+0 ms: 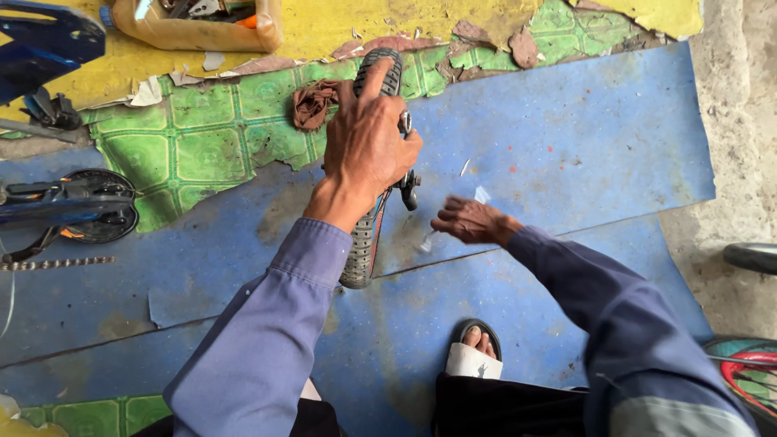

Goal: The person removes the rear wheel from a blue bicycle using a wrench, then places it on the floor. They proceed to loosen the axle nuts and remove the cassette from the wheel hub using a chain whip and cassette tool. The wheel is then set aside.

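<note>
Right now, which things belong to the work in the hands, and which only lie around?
In the work:
- left hand gripping the tyre wheel
- right hand beside the wheel

Lying around:
- brown rag
- chain
- tool box
- sandal

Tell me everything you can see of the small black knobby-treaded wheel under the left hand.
The small black knobby-treaded wheel stands upright on edge on the worn blue floor sheet, seen from above so mostly rubber tread shows. A metal axle end with dark fittings sticks out on its right. The left hand grips it from above; the right hand hovers beside, apart. A brown rag lies near its far end.
</note>
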The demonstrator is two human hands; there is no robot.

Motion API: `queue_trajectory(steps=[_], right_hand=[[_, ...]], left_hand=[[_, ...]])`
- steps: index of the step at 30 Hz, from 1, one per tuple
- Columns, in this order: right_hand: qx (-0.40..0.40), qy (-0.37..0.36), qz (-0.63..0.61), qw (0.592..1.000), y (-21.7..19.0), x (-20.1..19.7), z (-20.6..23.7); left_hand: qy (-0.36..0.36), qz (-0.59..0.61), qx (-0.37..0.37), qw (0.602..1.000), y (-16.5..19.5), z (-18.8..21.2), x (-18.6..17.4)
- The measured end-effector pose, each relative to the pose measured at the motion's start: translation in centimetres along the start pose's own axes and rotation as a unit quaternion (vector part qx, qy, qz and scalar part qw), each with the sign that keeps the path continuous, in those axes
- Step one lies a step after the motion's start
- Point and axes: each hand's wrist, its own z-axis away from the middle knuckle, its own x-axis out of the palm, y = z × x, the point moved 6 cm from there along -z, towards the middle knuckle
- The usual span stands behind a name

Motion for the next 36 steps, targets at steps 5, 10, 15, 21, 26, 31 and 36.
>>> queue_trajectory(steps=[5,10,15,21,26,31,36], right_hand=[[0.313,0.195,-0.337,0.866,-1.9,-0.2,3.8],[0.513,0.283,-0.583,0.563,-3.3,0.1,4.9],[0.491,0.321,-0.673,0.450,-1.7,-1.0,0.7],[0.454,0.353,-0.705,0.416,-2.9,-1.3,-0.6],[0.458,0.329,-0.714,0.415,-2.8,-1.8,-0.6],[0.476,0.309,-0.702,0.429,-2.4,-2.9,-0.9],[0.479,0.296,-0.700,0.439,-1.6,-2.8,-1.3]], left_hand=[[-0.001,0.015,-0.011,1.000,-1.0,-0.2,-0.5],[-0.013,0.023,-0.037,0.999,-1.9,-0.2,-0.6],[0.038,0.016,0.002,0.999,-1.4,-0.1,-0.9],[0.014,0.014,-0.017,1.000,-2.3,-0.2,-0.5],[0.042,0.012,0.005,0.999,-2.5,-0.1,-0.8],[0.029,0.021,-0.012,0.999,-3.0,0.0,-0.7],[0.058,0.021,0.004,0.998,-3.0,0.1,-1.1]])
